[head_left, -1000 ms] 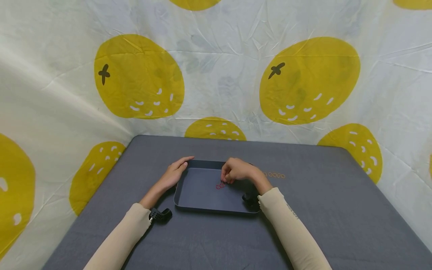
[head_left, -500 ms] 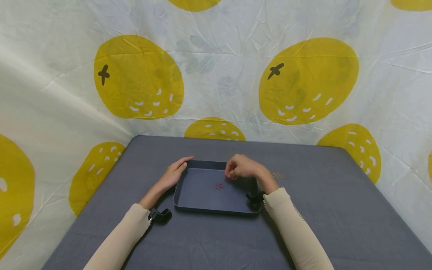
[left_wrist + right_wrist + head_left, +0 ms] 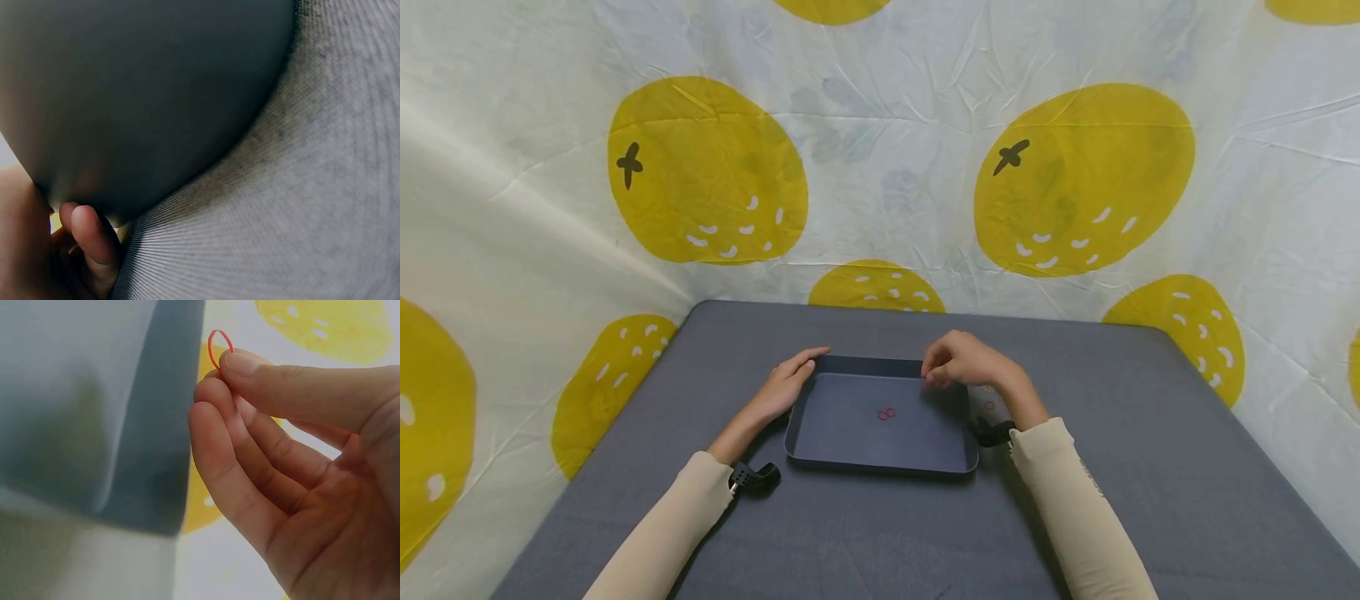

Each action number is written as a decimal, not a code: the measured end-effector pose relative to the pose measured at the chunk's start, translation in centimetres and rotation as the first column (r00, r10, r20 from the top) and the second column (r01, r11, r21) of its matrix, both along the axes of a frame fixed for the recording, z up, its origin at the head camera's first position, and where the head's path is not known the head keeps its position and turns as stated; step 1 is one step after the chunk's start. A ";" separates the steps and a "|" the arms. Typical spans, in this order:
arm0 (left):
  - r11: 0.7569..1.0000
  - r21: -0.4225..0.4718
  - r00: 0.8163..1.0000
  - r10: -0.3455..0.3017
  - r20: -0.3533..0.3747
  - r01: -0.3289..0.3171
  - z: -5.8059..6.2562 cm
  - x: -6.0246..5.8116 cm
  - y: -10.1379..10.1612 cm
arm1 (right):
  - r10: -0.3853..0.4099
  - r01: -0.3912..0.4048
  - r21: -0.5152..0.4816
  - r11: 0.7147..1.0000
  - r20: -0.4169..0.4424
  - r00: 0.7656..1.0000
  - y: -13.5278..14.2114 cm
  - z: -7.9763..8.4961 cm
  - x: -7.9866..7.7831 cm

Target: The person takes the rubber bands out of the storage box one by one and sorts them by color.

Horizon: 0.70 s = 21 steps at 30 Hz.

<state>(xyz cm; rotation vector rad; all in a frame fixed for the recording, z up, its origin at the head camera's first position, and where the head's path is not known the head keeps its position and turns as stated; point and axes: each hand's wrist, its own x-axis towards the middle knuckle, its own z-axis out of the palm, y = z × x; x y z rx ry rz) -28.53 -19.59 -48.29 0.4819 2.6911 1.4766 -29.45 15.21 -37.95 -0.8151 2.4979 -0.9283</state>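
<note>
My left hand (image 3: 782,387) holds the dark grey tray (image 3: 865,468) at its far left corner; in the left wrist view, bent fingers (image 3: 94,237) lie against the tray's outer side. Over the tray's far right corner, my right hand (image 3: 962,362) pinches a thin red rubber band (image 3: 212,350) between thumb and index finger. Two more red rubber bands (image 3: 887,414) lie side by side on the tray floor. Past the right rim, a red rubber band (image 3: 990,406) and an orange one (image 3: 988,387) show on the table, partly hidden by the right forearm.
The grey cloth-covered table (image 3: 865,542) runs around the tray on all sides. A white curtain (image 3: 891,167) with yellow fruit prints hangs behind it. Each wrist wears a black camera mount (image 3: 756,480).
My right hand has lifted from the middle of the tray and moved right and away, to the far right corner, carrying the red rubber band. My left hand and the tray stay put.
</note>
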 end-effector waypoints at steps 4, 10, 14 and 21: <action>1.000 0.003 1.000 -0.003 0.001 0.003 0.0 0.0 0.0 | -0.013 0.013 0.004 1.000 -0.028 1.000 1.2 0.6 0.3; 1.000 0.003 1.000 -0.007 0.003 0.007 0.0 0.0 0.1 | -0.045 0.046 0.008 0.999 -0.048 0.998 3.3 0.9 0.6; 1.000 0.000 1.000 -0.004 0.005 0.004 0.0 -0.1 0.1 | -0.065 0.066 0.020 0.998 -0.059 0.996 4.8 0.5 0.7; 1.000 0.002 1.000 -0.005 0.001 0.005 -0.1 0.0 0.0 | -0.092 0.094 0.040 0.995 -0.066 0.994 7.2 -0.6 0.7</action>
